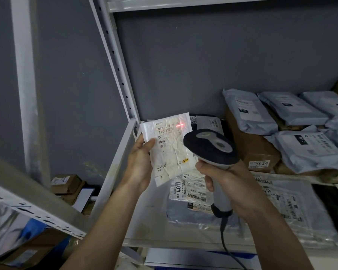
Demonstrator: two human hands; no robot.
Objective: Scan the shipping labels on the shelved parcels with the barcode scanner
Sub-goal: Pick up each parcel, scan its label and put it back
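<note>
My left hand [140,164] holds a small white parcel [170,147] upright by its left edge, thumb on the front, above the shelf. Its crumpled shipping label faces me, and a red scan line [180,125] glows near the label's top right, beside the barcode. My right hand [224,184] grips the grey handle of the barcode scanner [211,147]. The scanner's black head points at the parcel and covers its right edge. A cable hangs down from the handle's base.
On the white metal shelf [144,221] lie a grey bag labelled 4011 [187,193], a clear bag [285,199], a brown box marked 1834 [256,149] and several grey mailers [304,149]. A shelf upright [115,61] stands left. Cardboard boxes [66,184] sit lower left.
</note>
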